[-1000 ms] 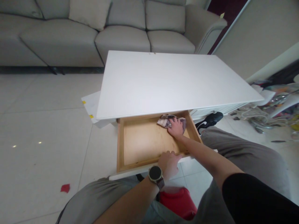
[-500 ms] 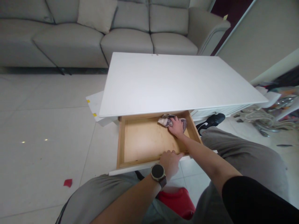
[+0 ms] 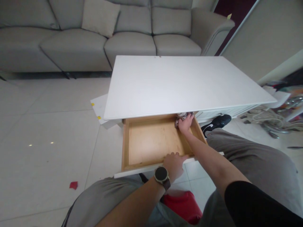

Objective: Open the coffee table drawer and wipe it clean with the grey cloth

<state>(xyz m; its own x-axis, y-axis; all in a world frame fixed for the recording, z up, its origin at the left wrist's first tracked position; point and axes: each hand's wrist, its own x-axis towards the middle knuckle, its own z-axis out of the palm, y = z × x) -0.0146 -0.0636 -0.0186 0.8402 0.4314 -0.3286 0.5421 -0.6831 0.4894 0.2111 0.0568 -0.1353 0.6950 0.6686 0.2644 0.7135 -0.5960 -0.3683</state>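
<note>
A wooden drawer (image 3: 151,142) is pulled out from under the white table (image 3: 184,82). Over its front edge my left hand (image 3: 174,164) is hooked, fingers wrapped on the panel, a watch (image 3: 161,174) on that wrist. My right hand (image 3: 186,123) reaches into the drawer's back right corner, closed on a crumpled patterned cloth (image 3: 176,123). Part of the cloth is hidden by that hand and by the tabletop edge. The drawer's visible floor is bare wood with a few faint marks.
Behind the table stands a grey sofa (image 3: 130,47) with a pillow (image 3: 100,17). A white box (image 3: 100,105) juts out at the table's left. Coiled rope or hose (image 3: 257,119) lies at right. Something red (image 3: 183,206) sits between my legs; a red scrap (image 3: 73,185) lies on the floor.
My right hand has moved the cloth rightward and back into the drawer's far right corner, bunching it up. My left hand stays on the drawer front. The view has shifted slightly.
</note>
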